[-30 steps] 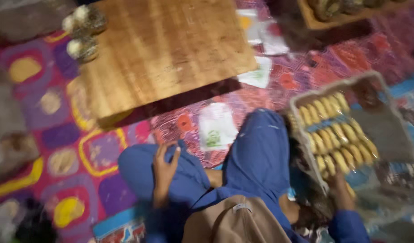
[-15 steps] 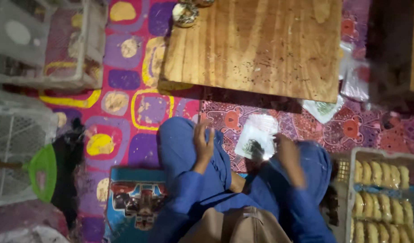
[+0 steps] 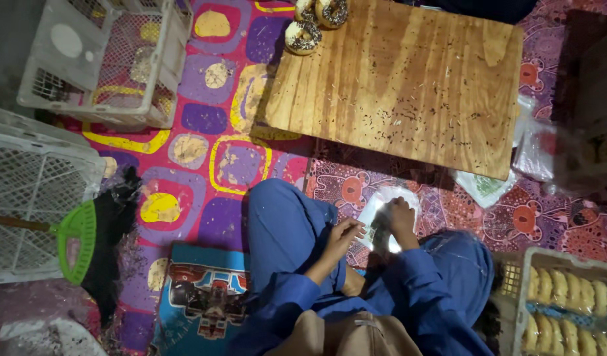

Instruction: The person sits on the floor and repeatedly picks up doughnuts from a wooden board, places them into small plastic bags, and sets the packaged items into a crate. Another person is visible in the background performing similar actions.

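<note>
The clear plastic bag (image 3: 382,214) lies just beyond your knees, on the patterned mat (image 3: 204,165) at the near edge of the low wooden desk (image 3: 409,79). It is thin, glossy film, roughly rectangular and crumpled, catching the light so it shows pale white. Your right hand (image 3: 399,221) sits on its right part, fingers curled down and closed on the film, wrist bent over your right knee. Your left hand (image 3: 343,236) is at the bag's near left edge, fingers bunched together and touching it; you cannot tell from here whether they pinch it. Both forearms come in from below in blue sleeves (image 3: 290,296), elbows tucked, and your legs in the same blue cloth are folded beneath.

The desk is flat, grainy plywood, warm brown, speckled with dark crumbs. At its far left corner stand ring doughnuts (image 3: 303,36) with dark glaze and pale sprinkles. More limp clear bags (image 3: 534,145) lie off the desk's right edge.

On the near right, a pale slatted crate (image 3: 514,283) holds rows of smooth yellow oblong buns (image 3: 567,296). On the left, two white lattice plastic crates (image 3: 99,59) sit on the mat and floor, and a green-headed broom (image 3: 79,240) with dark bristles lies beside the nearer one. The mat is bright, with rounded yellow and purple squares on pink.
</note>
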